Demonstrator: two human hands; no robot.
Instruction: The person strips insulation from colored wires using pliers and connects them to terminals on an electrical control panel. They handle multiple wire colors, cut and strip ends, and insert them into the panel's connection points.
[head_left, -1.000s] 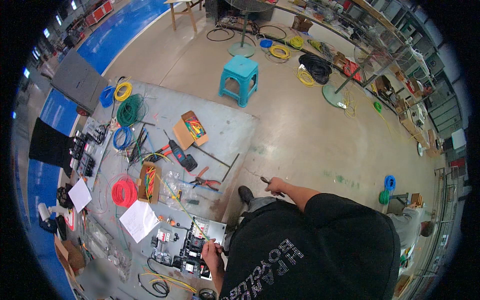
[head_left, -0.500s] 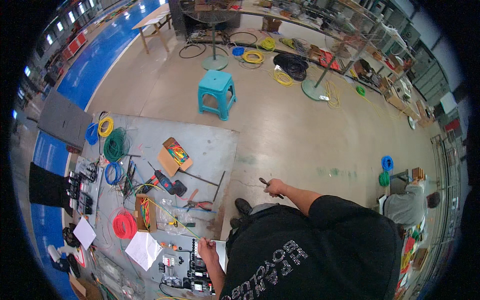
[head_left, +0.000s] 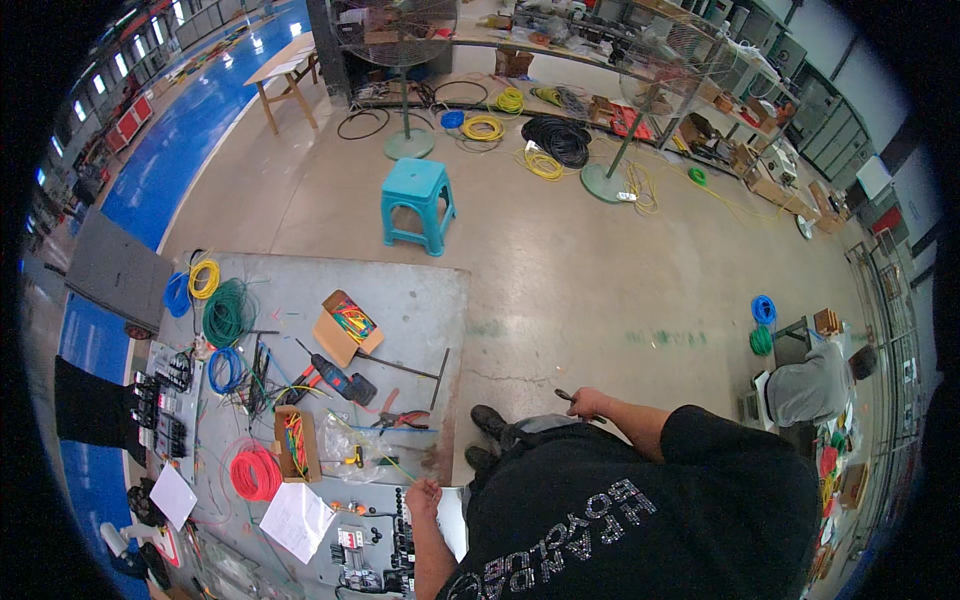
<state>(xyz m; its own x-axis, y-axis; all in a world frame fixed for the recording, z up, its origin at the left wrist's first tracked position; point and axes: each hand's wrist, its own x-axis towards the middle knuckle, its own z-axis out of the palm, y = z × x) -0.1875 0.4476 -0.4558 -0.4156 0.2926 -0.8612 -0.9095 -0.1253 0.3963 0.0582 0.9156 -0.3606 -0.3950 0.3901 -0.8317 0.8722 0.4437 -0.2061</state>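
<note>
My left hand [head_left: 423,497] is at the near right edge of the grey table, its fingers pinched on a thin yellow-green wire [head_left: 398,467] that runs back over the table. Just below it stands a panel with black electrical components [head_left: 401,535]. My right hand [head_left: 588,403] is out over the floor to the right, closed round a slim dark hand tool [head_left: 564,395]; its exact kind is too small to tell. Near the left hand lie a clear plastic bag [head_left: 350,462], red-handled pliers [head_left: 402,419] and a cordless drill [head_left: 343,380].
The grey table [head_left: 430,300] also bears open boxes of coloured pieces [head_left: 340,330], a red wire coil [head_left: 255,472], a green coil [head_left: 229,312] and paper sheets [head_left: 297,523]. A turquoise stool [head_left: 417,190] stands beyond it. Another person [head_left: 808,385] sits at the right.
My right hand has moved right with the dark tool, away from the table. My left hand keeps its pinch on the wire near the panel. The whole view has shifted slightly.
</note>
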